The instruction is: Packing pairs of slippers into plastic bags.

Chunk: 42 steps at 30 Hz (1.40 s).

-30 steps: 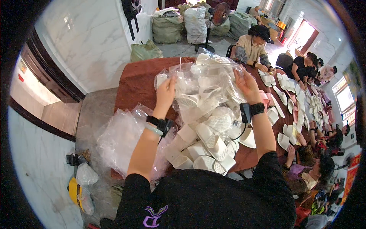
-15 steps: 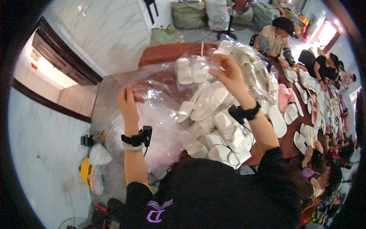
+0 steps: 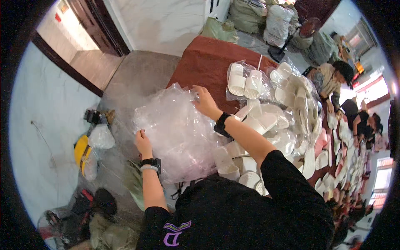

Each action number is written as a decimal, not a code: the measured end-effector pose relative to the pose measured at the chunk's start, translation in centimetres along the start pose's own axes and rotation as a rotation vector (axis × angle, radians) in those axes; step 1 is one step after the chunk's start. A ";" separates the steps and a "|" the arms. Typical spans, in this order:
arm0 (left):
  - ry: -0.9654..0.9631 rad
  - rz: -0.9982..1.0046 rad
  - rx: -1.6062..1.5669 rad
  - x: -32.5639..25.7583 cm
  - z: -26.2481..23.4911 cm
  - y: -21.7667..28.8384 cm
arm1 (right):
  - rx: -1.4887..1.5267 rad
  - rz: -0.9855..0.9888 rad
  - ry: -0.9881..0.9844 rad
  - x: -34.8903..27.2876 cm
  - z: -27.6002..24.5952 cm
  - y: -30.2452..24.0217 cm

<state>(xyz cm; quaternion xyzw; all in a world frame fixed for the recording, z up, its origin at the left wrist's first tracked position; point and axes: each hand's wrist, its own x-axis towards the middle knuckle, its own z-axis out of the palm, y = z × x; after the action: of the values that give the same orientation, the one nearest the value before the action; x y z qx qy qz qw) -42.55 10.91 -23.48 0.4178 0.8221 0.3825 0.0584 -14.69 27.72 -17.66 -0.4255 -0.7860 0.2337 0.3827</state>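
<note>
The fingers of the left hand [image 3: 143, 141] pinch the near edge of a big bundle of clear plastic bags [image 3: 177, 131]. The right hand [image 3: 204, 101] grips its far top edge. The bundle hangs off the brown surface [image 3: 208, 62], beside piled white slippers [image 3: 266, 121]. The slick bags could slip out and spill onto the floor [image 3: 137, 75].

One head-worn fisheye view — looking steeply down, close over the table [image 3: 208, 62].
</note>
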 end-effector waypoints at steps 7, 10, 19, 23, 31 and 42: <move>-0.144 -0.224 0.035 0.5 5.2 -3.4 | -0.595 -0.266 -0.731 -4.8 0.7 -4.0; -0.115 -0.204 0.125 -0.1 6.9 -4.2 | -0.652 -0.083 -0.918 -5.7 1.0 1.5; -0.105 -0.266 0.090 0.4 7.6 -4.1 | -0.999 0.237 -0.398 -0.7 -12.4 16.3; -0.160 -0.362 0.002 0.3 6.6 -4.4 | -1.033 0.293 -0.453 -3.5 -15.5 21.7; -0.056 -0.035 0.035 0.3 3.6 -3.6 | -0.640 0.113 -0.121 0.4 -20.7 18.6; -0.096 0.414 0.073 -1.6 1.0 6.5 | -0.608 -0.007 0.241 10.0 -31.3 3.9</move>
<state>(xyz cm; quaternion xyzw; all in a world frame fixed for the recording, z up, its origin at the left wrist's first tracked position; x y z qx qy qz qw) -36.89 12.65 -20.16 0.5973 0.7282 0.3361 0.0025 8.79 39.59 2.38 -0.5422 -0.7703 -0.0651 0.3294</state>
